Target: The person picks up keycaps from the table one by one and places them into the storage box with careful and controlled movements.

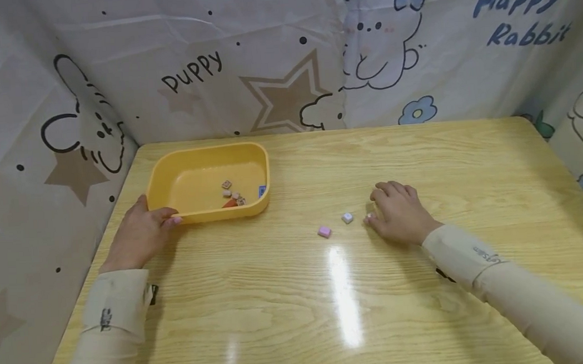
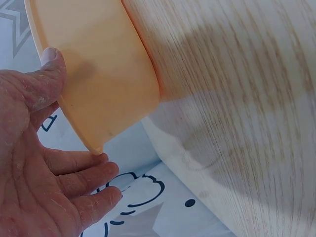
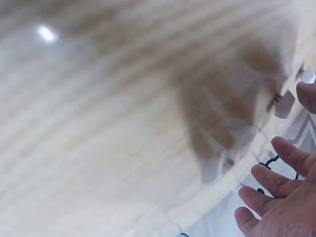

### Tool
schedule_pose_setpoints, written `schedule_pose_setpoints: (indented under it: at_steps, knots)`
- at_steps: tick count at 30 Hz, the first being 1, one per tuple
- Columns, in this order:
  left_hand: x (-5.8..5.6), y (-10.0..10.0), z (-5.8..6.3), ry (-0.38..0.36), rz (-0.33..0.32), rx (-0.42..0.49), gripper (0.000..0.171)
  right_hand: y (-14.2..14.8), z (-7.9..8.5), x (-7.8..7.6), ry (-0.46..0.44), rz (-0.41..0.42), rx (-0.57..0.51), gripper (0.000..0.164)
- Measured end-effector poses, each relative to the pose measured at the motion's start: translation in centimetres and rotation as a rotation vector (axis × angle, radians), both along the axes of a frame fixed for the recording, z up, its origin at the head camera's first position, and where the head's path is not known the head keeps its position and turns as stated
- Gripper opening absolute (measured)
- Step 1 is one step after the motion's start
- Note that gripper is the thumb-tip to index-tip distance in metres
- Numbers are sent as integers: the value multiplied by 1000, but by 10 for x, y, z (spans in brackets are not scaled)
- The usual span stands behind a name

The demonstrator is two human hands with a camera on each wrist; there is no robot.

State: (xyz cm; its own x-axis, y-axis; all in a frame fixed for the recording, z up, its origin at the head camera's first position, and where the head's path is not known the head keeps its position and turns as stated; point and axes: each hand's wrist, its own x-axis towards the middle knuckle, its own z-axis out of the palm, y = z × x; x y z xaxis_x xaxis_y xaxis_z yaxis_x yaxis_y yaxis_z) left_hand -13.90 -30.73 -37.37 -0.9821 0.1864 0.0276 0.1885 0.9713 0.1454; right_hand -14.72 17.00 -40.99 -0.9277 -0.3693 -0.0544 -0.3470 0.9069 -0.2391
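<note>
A yellow plastic bin [image 1: 208, 215] stands at the back left of the table. My left hand [image 1: 141, 230] grips its near left rim, with the thumb on the outer wall; in the left wrist view the other fingertips [image 2: 106, 168] lie by the rim's corner. Several small tan pieces [image 1: 226, 184], an orange-red piece [image 1: 230, 203] and a blue piece [image 1: 262, 191] lie inside. On the table, a pink block [image 1: 324, 232] and a white block [image 1: 347, 217] sit left of my right hand [image 1: 401, 214]. That hand hovers low with fingers spread and loosely bent, holding nothing visible.
The wood-grain table [image 1: 259, 306] has a glossy top with a bright reflection in front of the blocks. A printed cloth [image 1: 273, 49] with animals, stars and writing hangs along its back and sides.
</note>
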Motion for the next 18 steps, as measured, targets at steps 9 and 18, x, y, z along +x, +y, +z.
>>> schedule_pose_setpoints:
  at_steps: [9, 18]
  knots:
    - [1, -1, 1, 8, -29, -13, 30, 1, -11, 9, 41, 20, -32, 25]
    - [1, 1, 0, 22, -12, -19, 28, -2, -12, 11, 72, 43, -73, 13]
